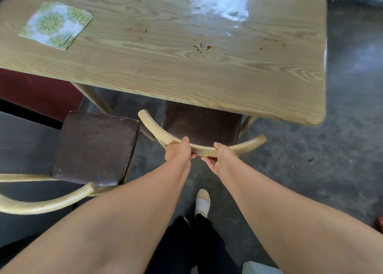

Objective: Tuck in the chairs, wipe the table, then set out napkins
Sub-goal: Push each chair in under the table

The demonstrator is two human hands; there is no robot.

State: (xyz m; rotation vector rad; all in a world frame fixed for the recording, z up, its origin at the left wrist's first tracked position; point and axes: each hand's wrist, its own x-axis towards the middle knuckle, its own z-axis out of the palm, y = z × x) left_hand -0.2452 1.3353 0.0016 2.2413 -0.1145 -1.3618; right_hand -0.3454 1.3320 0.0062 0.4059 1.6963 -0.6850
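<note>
A light wooden table (165,70) fills the upper view, with brown crumbs and smears (202,48) on its top. A stack of green patterned napkins (55,25) lies at its far left. Below the near edge a chair (199,124) with a dark brown seat stands partly under the table. My left hand (178,150) and my right hand (219,156) both grip its curved pale backrest near the middle. A second chair (93,147) with the same brown seat stands to the left, out from the table.
The second chair's curved backrest (41,205) reaches toward my left arm. A dark red surface (37,93) lies left under the table. Grey concrete floor (331,149) spreads to the right. My shoe (203,201) stands behind the held chair.
</note>
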